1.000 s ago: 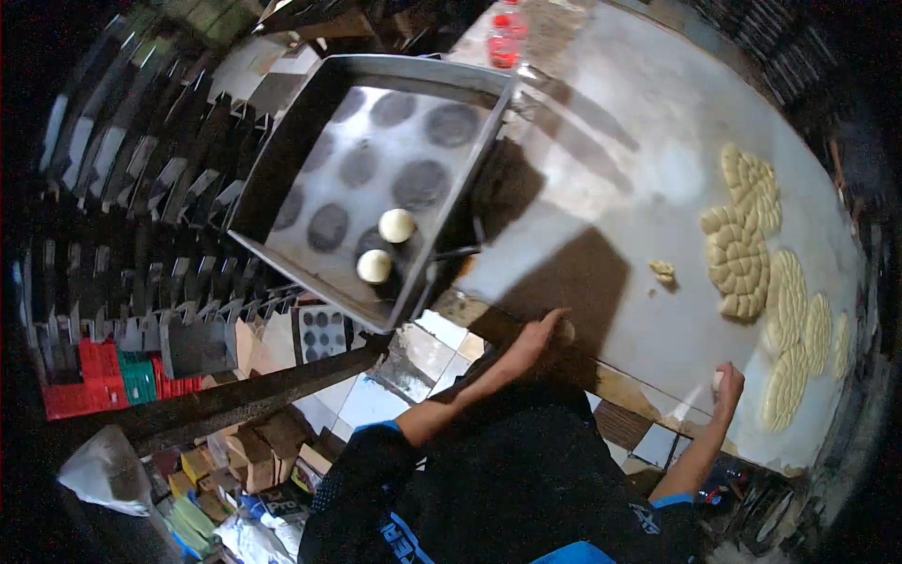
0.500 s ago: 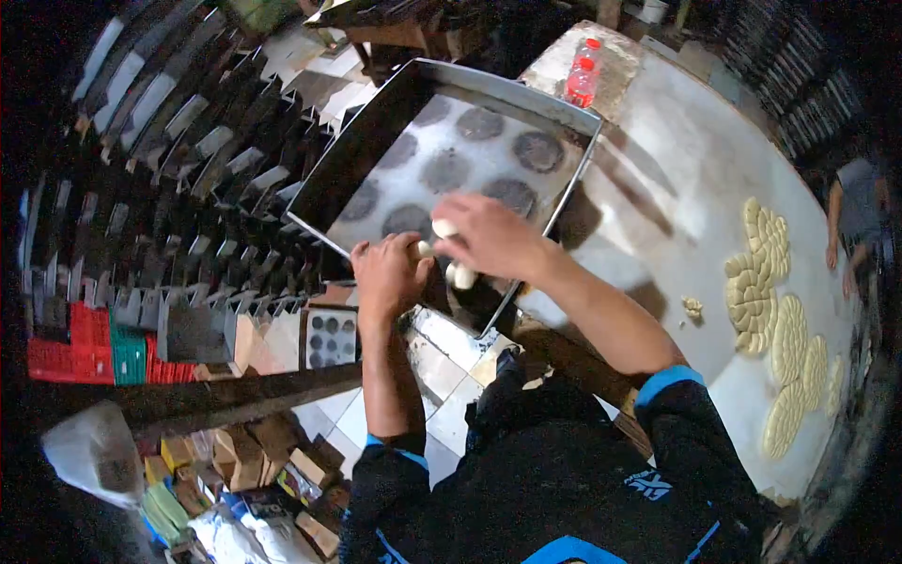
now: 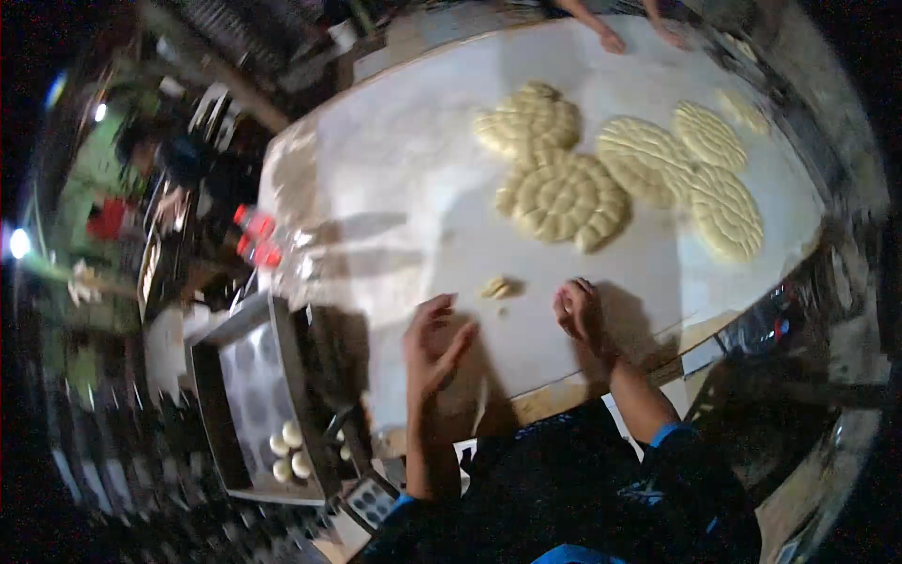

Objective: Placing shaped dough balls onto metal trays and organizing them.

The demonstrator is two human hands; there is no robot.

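- Left hand: grip is spread over the counter.
- Right hand: grip is curled; contents cannot be told.
- Dough scrap is noted between, just beyond.
- Segmented dough rounds are laid farther out.
- Four dough balls are held in the tray, left.

Over the pale bench, the left hand spreads its grip, thumb apart from the fingers. The right hand is curled; its contents cannot be made out. A small dough scrap lies just beyond, between them. Farther off lie scored dough rounds. At left, a deep metal tray holds four dough balls, near red-topped bottles.
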